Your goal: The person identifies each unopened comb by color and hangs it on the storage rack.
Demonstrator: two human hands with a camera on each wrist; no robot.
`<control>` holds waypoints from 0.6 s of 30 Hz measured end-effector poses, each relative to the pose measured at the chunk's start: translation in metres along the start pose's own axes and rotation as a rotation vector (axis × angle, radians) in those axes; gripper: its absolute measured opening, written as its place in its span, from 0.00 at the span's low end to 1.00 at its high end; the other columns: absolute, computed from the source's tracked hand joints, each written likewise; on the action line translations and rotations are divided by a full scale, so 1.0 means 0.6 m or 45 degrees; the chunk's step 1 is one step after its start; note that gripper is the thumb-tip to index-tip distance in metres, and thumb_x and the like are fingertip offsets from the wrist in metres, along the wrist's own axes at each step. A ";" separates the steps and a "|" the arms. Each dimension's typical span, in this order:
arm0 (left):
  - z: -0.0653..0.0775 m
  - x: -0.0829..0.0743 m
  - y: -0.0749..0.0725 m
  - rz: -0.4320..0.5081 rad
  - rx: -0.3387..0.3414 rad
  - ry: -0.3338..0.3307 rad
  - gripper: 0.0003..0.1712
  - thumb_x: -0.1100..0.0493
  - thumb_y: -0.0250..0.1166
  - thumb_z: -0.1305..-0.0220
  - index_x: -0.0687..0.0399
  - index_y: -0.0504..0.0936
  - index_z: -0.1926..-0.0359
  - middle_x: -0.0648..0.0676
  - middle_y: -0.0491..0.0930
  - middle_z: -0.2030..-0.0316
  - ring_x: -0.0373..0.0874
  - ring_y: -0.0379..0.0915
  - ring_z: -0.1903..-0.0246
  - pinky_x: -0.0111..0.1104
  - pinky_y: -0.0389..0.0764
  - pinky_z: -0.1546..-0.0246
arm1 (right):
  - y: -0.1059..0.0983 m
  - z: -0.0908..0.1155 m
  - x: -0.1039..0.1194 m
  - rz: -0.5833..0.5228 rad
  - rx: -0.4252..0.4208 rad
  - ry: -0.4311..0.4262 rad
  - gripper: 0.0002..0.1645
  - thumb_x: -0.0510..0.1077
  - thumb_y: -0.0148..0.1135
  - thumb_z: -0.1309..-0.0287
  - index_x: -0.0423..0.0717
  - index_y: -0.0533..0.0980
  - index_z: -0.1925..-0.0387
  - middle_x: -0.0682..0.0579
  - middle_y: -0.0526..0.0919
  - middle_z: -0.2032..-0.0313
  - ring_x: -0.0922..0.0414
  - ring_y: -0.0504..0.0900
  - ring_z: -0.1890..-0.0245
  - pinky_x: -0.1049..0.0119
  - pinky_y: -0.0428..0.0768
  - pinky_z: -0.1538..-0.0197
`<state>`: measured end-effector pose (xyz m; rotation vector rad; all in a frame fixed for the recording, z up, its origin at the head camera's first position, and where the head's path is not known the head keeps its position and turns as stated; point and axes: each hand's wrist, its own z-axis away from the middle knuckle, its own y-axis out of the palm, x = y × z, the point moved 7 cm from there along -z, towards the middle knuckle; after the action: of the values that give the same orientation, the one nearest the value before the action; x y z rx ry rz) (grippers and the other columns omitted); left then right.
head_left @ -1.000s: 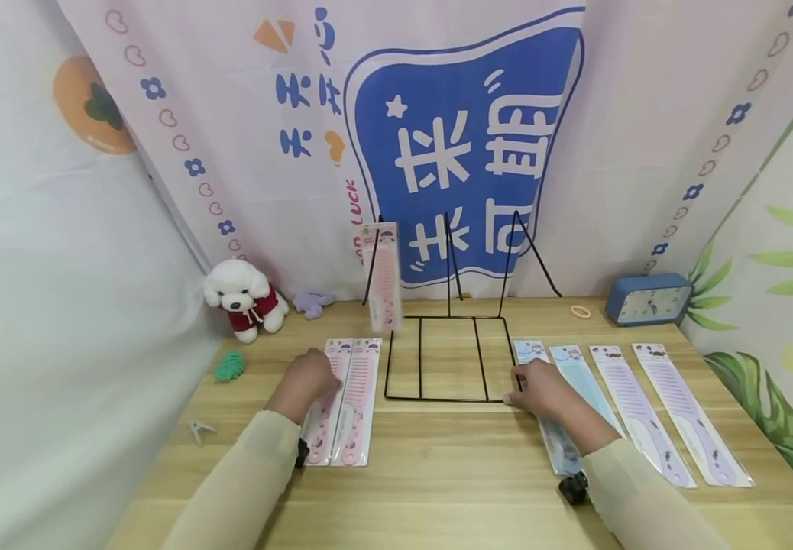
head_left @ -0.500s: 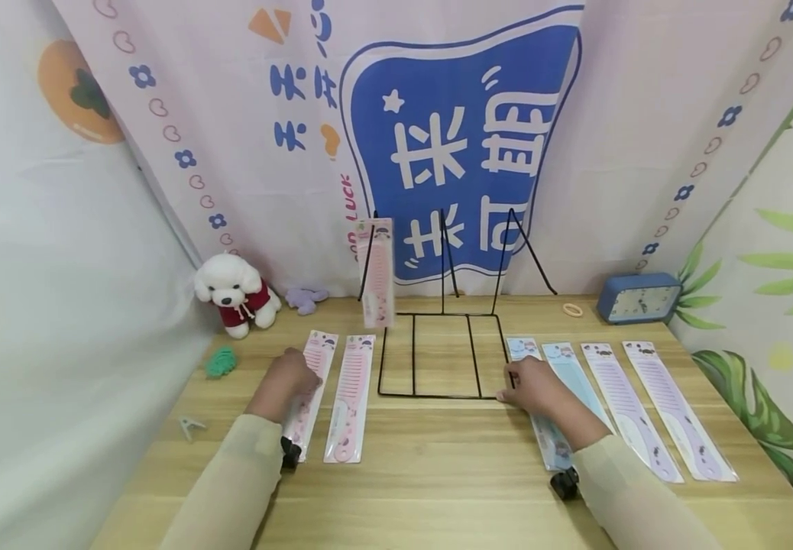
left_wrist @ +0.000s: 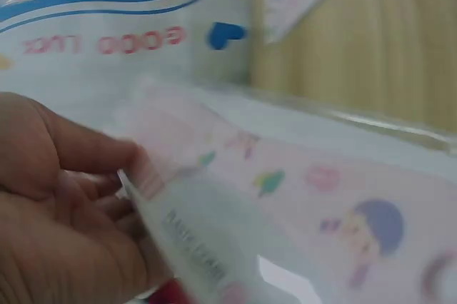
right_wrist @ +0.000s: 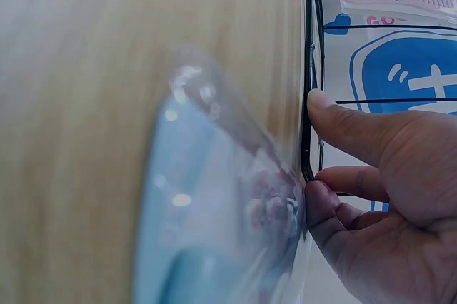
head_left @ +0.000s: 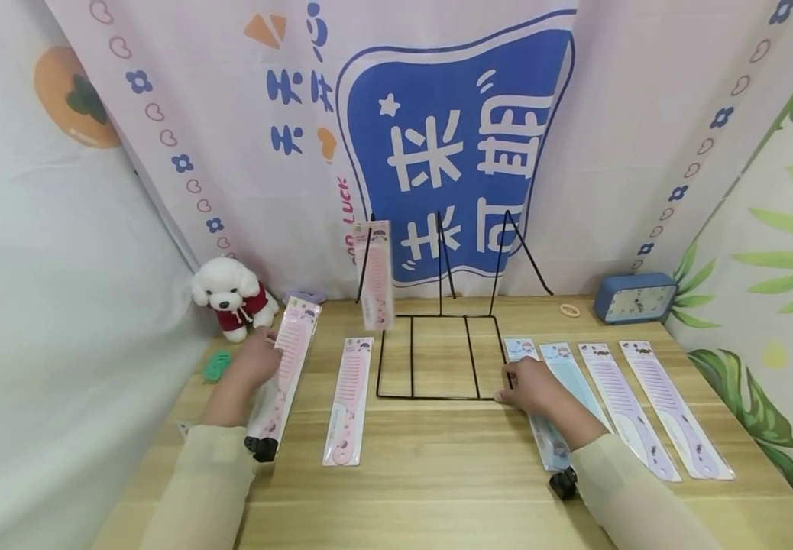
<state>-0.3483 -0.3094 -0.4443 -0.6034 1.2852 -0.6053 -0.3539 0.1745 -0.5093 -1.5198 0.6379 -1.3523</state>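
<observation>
My left hand [head_left: 255,363] pinches the edge of a pink comb [head_left: 289,351] in a clear packet, tilted and raised off the table. In the left wrist view, thumb and fingers grip the packet's side. My right hand [head_left: 537,388] pinches the near right corner of a black wire display rack [head_left: 431,398]. One packaged pink comb [head_left: 377,283] hangs on the rack's left prong. A second pink comb [head_left: 347,401] lies flat left of the rack. Beneath my right hand and forearm lie two packaged blue combs [head_left: 553,447], partly hidden.
Two packaged purple combs [head_left: 619,405] lie further right. A white plush dog [head_left: 228,294], a green coil [head_left: 216,367] and a purple object [head_left: 307,296] are at the left. Back right stand a blue clock [head_left: 637,296] and an orange ring [head_left: 570,311]. A printed curtain [head_left: 231,114] hangs behind.
My left hand slides one pink comb leftward, away from the other, then lifts it with its top end toward the back. The right hand stays on the rack corner. The head view shifts slightly.
</observation>
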 end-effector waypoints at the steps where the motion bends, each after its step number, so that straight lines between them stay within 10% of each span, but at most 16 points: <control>1: 0.006 -0.007 -0.009 0.026 -0.019 0.038 0.27 0.66 0.48 0.21 0.74 0.62 0.27 0.80 0.69 0.31 0.73 0.70 0.33 0.60 0.77 0.33 | 0.000 -0.001 0.000 -0.001 0.003 0.003 0.13 0.46 0.79 0.34 0.43 0.82 0.61 0.52 0.75 0.75 0.55 0.70 0.73 0.60 0.70 0.66; 10: 0.062 -0.074 -0.024 0.477 0.090 0.397 0.18 0.64 0.53 0.14 0.62 0.66 0.30 0.74 0.77 0.34 0.49 0.81 0.43 0.34 0.85 0.45 | 0.002 0.000 -0.003 0.012 0.004 0.014 0.16 0.48 0.79 0.34 0.42 0.85 0.54 0.51 0.80 0.71 0.55 0.73 0.70 0.58 0.73 0.65; 18: 0.114 -0.131 -0.005 0.525 0.213 0.767 0.11 0.66 0.55 0.15 0.65 0.69 0.40 0.63 0.81 0.48 0.42 0.83 0.49 0.32 0.88 0.48 | 0.004 0.001 -0.002 -0.008 -0.006 0.004 0.16 0.46 0.79 0.34 0.46 0.78 0.68 0.53 0.69 0.77 0.57 0.65 0.75 0.61 0.65 0.68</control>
<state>-0.2952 -0.2507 -0.3763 0.0049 1.8372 -0.5572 -0.3530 0.1746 -0.5116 -1.5247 0.6388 -1.3591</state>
